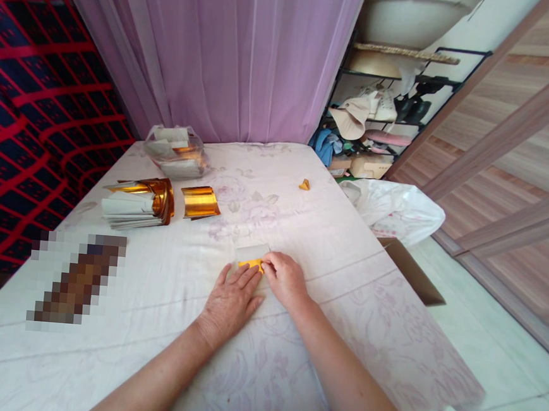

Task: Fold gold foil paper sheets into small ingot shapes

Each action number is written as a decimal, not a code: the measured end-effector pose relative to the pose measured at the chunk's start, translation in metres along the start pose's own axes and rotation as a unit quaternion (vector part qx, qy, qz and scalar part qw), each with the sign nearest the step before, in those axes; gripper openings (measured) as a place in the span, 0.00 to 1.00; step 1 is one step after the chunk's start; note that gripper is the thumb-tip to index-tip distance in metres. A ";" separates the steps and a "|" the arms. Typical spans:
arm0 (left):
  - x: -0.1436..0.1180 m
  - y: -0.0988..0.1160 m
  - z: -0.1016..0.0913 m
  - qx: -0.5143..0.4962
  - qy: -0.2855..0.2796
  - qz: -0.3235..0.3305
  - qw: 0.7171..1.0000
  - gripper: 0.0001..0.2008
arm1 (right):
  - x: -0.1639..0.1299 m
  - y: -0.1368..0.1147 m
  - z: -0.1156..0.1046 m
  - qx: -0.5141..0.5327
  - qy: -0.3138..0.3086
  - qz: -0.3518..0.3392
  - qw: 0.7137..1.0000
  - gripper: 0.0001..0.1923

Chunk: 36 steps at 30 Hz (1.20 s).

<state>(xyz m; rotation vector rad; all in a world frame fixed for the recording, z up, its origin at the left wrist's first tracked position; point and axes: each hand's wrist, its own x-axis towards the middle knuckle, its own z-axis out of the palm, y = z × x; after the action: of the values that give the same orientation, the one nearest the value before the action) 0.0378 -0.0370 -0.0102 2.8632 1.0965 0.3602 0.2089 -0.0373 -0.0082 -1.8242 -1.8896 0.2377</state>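
A small sheet of gold-and-white paper [252, 253] lies on the floral tablecloth, its near edge folded so a gold strip shows. My left hand [233, 300] rests flat on it, fingers stretched over the gold fold. At the right end of that fold, my right hand [287, 279] pinches the paper between thumb and fingertips. Beyond my left hand is a short stack of gold foil sheets [200, 202]. Beside it sits a thicker, curled pile of gold-and-white sheets [136, 204]. A small folded gold piece [304, 184] lies farther back on the right.
A clear plastic bag [176, 153] of more sheets stands at the table's back left. A blurred brown patch [78, 279] is at the left. Past the right edge are a white plastic bag [393, 208], brown cardboard [412, 271] and a loaded shelf rack [380, 122].
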 end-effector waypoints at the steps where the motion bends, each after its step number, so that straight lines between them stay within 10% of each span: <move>1: -0.001 -0.002 0.001 -0.003 0.001 0.007 1.000 0.22 | 0.000 0.000 0.000 -0.007 0.000 0.001 1.000 0.06; 36: -0.018 -0.021 -0.021 0.026 -0.017 -0.008 0.999 0.20 | -0.006 0.003 0.005 0.014 0.016 -0.031 0.999 0.03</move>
<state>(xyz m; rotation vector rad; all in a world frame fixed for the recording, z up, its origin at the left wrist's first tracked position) 0.0068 -0.0339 0.0038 2.8932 1.1385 0.2853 0.2095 -0.0424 -0.0152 -1.7376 -1.9069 0.2114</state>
